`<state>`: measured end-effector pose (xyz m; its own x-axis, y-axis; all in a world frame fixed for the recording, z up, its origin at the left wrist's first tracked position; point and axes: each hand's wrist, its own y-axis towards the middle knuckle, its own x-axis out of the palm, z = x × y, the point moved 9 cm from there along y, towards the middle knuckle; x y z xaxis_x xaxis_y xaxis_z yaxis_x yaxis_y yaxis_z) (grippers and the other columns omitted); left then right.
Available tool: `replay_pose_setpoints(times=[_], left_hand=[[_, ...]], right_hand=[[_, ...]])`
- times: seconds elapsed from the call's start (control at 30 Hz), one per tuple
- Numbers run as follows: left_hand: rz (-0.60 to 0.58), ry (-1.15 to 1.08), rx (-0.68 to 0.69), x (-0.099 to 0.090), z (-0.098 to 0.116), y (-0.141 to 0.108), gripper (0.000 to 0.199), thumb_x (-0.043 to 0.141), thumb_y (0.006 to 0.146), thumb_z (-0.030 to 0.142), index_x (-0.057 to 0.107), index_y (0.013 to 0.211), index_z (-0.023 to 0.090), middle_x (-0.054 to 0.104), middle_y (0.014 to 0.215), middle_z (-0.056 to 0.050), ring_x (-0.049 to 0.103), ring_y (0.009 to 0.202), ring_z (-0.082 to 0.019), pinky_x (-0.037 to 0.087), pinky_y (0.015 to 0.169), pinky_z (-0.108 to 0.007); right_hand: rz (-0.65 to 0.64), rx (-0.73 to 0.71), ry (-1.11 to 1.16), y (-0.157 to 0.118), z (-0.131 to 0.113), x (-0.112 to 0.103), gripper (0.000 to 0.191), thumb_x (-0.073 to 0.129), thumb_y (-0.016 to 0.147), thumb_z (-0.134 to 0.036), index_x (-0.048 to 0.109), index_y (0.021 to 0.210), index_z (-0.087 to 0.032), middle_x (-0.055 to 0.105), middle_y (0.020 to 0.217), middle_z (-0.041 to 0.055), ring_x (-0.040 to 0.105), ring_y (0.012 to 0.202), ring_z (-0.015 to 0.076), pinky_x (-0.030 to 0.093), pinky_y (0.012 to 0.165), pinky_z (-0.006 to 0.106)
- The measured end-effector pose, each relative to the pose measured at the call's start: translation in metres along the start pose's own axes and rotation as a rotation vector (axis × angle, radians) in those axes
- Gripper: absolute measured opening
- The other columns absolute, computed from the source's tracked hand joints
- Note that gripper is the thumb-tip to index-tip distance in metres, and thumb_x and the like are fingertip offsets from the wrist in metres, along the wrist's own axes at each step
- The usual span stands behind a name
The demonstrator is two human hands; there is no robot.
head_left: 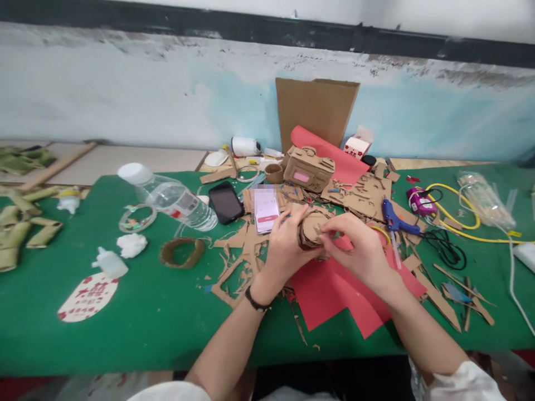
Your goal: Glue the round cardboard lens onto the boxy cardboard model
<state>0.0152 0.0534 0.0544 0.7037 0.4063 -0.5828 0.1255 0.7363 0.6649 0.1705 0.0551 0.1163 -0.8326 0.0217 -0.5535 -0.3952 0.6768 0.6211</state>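
From the head camera, the left hand (286,245) and right hand (360,248) are both clamped on a small cardboard piece (311,229), held just above the red paper (330,289) on the green table (146,312). This looks like a fitting step; finishing it seems to call for steady fingertip pressure.

Near the middle of the table (125,334), both hands meet on a cardboard piece (311,228), left hand (286,248) left of it, right hand (359,248) right, above paper sheets (330,295). Behind them lies a phone (266,209), and farther back a cardboard camera model (308,168). A bottle (171,197) lies toward the left edge; a glue gun (395,221) lies to the right.
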Motion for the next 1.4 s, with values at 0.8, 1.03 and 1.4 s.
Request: replay_pose_setpoints(times=[0.8, 1.03, 1.4], left_hand=[[0.000, 0.012, 0.021, 0.002, 0.005, -0.003, 0.073, 0.072, 0.100, 0.044, 0.042, 0.163, 0.020, 0.067, 0.154, -0.020, 0.067, 0.142, -0.035, 0.048, 0.127, -0.054], [-0.167, -0.286, -0.158, -0.001, -0.023, 0.006, 0.072, 0.079, 0.094, 0.035, 0.047, 0.157, 0.022, 0.061, 0.161, -0.019, 0.060, 0.151, -0.034, 0.049, 0.129, -0.055], [-0.177, -0.670, -0.409, -0.006, -0.045, 0.012, 0.052, 0.068, 0.104, 0.050, 0.054, 0.147, 0.024, 0.065, 0.157, -0.018, 0.060, 0.152, -0.031, 0.053, 0.125, -0.053]], right_hand=[[-0.066, -0.055, -0.224, -0.015, -0.015, 0.021, 0.015, 0.068, 0.106, -0.021, 0.079, 0.113, -0.029, 0.074, 0.105, 0.0086, 0.066, 0.097, 0.0271, 0.061, 0.088, 0.046], [-0.059, -0.065, -0.253, -0.019, -0.007, 0.030, 0.038, 0.067, 0.106, -0.020, 0.073, 0.141, -0.032, 0.075, 0.121, 0.0112, 0.067, 0.113, 0.0314, 0.061, 0.100, 0.053], [0.061, -0.085, -0.224, -0.017, -0.001, 0.040, 0.032, 0.067, 0.103, -0.014, 0.078, 0.128, -0.030, 0.073, 0.113, 0.0101, 0.064, 0.108, 0.0290, 0.060, 0.097, 0.051]])
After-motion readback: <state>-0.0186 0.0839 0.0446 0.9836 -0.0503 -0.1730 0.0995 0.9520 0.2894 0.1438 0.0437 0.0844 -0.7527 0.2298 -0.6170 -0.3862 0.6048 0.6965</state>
